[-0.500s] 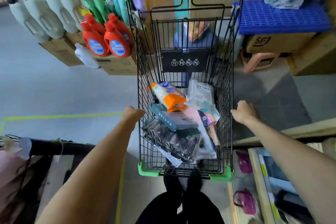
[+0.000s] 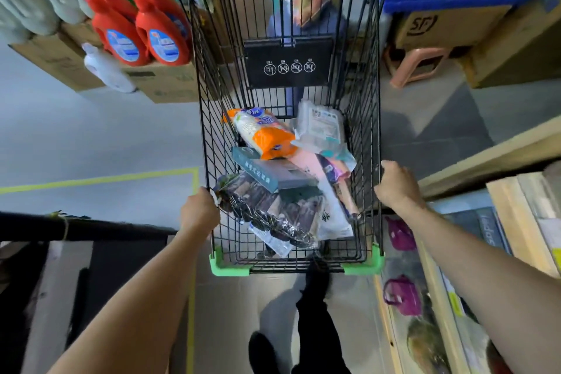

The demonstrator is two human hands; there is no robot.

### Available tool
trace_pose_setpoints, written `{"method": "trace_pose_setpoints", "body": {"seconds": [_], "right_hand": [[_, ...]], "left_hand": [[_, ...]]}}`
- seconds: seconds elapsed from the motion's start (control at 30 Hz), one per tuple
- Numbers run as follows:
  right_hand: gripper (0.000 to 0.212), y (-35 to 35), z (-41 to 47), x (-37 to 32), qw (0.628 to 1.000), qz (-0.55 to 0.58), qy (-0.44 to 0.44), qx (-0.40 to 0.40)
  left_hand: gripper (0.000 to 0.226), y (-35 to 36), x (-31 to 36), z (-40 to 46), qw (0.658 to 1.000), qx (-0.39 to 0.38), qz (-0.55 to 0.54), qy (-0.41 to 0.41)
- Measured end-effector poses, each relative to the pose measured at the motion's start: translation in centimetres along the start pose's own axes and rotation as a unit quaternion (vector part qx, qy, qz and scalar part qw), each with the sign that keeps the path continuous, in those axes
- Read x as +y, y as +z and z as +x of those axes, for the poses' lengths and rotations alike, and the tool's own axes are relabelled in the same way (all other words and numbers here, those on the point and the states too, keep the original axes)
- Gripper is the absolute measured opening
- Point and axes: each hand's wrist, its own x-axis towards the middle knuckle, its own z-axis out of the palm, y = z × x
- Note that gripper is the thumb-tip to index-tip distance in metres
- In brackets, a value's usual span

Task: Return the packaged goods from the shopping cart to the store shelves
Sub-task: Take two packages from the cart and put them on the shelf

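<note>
Packaged goods (image 2: 282, 179) lie heaped in the near half of the black wire shopping cart (image 2: 368, 118): orange-and-white bag, grey box, crinkled dark packets. Left hand (image 2: 198, 211) grips the cart's left top rail; right hand (image 2: 394, 185) grips the right rail, arms outstretched.

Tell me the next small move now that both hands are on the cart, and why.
Probably free the right hand from the cart rim and lift the orange-and-white packet. It lies on top of the pile, uncovered. The left hand grips the other rim and can steady the cart. All the goods are in the cart.
</note>
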Motion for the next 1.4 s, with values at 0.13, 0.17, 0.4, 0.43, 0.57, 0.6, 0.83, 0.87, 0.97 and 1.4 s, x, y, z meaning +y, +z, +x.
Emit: {"method": "trace_pose_setpoints", "body": {"seconds": [0.13, 0.17, 0.4, 0.43, 0.57, 0.6, 0.83, 0.87, 0.97, 1.4], "right_hand": [[0.020, 2.5, -3.9, 0.9, 0.999, -0.019, 0.004, 0.034], [0.018, 2.7, -4.6, 1.0, 0.999, -0.022, 0.006, 0.040], [0.003, 4.5, -7.3, 1.1, 0.997, -0.041, -0.004, 0.066], [0.003, 4.8, -7.9, 0.8, 0.997, -0.045, -0.006, 0.069], [0.012, 7.1, -11.4, 1.1, 0.998, -0.053, 0.009, 0.036], [0.012, 7.4, -12.5, 1.1, 0.999, -0.039, 0.016, 0.025], [0.014, 10.1, -19.2, 1.8, 0.999, 0.001, 0.040, -0.026], [0.014, 10.2, -19.8, 1.9, 0.999, -0.002, 0.035, -0.041], [0.014, 10.9, -23.3, 2.7, 0.998, -0.004, 0.004, -0.062], [0.025, 14.8, -41.2, 9.4, 0.958, 0.138, 0.026, -0.248]], "left_hand": [[0.024, 1.2, -2.3, -1.4, 1.000, -0.004, -0.005, 0.019], [0.024, 1.7, -2.9, -2.0, 1.000, -0.011, -0.013, 0.024], [0.020, 4.2, -6.9, -4.0, 0.992, -0.034, -0.116, 0.040], [0.022, 4.4, -7.7, -4.4, 0.993, -0.034, -0.109, 0.036], [0.022, 5.7, -11.7, -6.8, 0.991, -0.044, -0.125, 0.015], [0.019, 5.9, -12.6, -7.3, 0.990, -0.041, -0.134, 0.013], [0.021, 8.5, -19.7, -12.7, 0.986, -0.018, -0.164, -0.016], [0.023, 9.0, -20.3, -13.1, 0.985, -0.005, -0.171, -0.020], [0.023, 11.2, -23.0, -15.8, 0.980, 0.020, -0.196, -0.030], [0.016, 19.5, -33.9, -30.1, 0.982, 0.039, -0.158, -0.095]]}}
